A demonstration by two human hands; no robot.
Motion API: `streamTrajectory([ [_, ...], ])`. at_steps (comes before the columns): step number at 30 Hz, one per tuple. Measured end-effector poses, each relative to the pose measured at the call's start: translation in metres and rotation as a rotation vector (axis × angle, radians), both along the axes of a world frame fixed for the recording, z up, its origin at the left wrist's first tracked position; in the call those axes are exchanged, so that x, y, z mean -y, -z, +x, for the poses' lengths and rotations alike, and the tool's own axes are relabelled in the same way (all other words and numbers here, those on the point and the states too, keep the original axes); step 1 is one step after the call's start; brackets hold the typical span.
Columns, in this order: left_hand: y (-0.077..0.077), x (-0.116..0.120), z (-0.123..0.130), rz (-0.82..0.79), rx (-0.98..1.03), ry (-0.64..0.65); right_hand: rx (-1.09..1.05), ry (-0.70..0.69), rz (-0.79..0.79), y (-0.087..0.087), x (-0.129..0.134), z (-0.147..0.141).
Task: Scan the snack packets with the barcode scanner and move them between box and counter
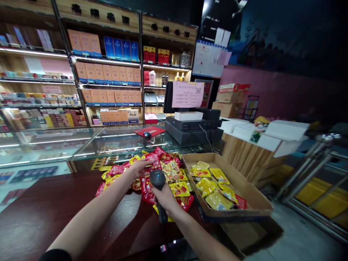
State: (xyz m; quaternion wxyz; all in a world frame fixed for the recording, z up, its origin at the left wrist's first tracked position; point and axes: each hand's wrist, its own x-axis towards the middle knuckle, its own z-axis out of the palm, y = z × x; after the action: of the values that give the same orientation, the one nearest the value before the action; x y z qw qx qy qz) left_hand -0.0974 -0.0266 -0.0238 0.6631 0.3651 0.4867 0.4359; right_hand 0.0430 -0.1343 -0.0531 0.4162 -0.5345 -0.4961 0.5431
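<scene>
My right hand (165,197) is wrapped round the grip of a black barcode scanner (157,177), whose head has a small blue light. To its left, my left hand (140,167) pinches a red snack packet (154,159) just beyond the scanner's head. Beneath both hands spreads a heap of red and yellow snack packets (174,174) on the dark wooden counter (73,195). An open cardboard box (252,192) stands right of the heap, with several yellow packets (217,188) and a red one lying in it.
Behind the heap is a glass display counter (116,136) with a mouse (147,134) on a red mat. A monitor (168,98) with a pink notice stands on a black cash drawer (194,132). Shelves of boxed goods (111,74) line the back; a metal railing (307,170) is at the right.
</scene>
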Motion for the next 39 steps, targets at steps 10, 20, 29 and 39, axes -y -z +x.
streamTrajectory([
  [10, -0.006, 0.005, 0.0, -0.019, -0.017, -0.03, -0.036, -0.01, -0.013, 0.002, 0.001, 0.0],
  [20, -0.004, 0.002, 0.003, -0.011, -0.13, -0.033, 0.019, -0.002, -0.039, 0.01, -0.006, -0.001],
  [29, -0.009, 0.008, 0.004, -0.043, -0.018, 0.029, -0.214, 0.14, 0.131, -0.02, -0.008, 0.014],
  [39, -0.045, 0.003, 0.076, -0.129, 0.182, 0.318, -0.475, 0.089, -0.251, -0.085, -0.042, 0.129],
])
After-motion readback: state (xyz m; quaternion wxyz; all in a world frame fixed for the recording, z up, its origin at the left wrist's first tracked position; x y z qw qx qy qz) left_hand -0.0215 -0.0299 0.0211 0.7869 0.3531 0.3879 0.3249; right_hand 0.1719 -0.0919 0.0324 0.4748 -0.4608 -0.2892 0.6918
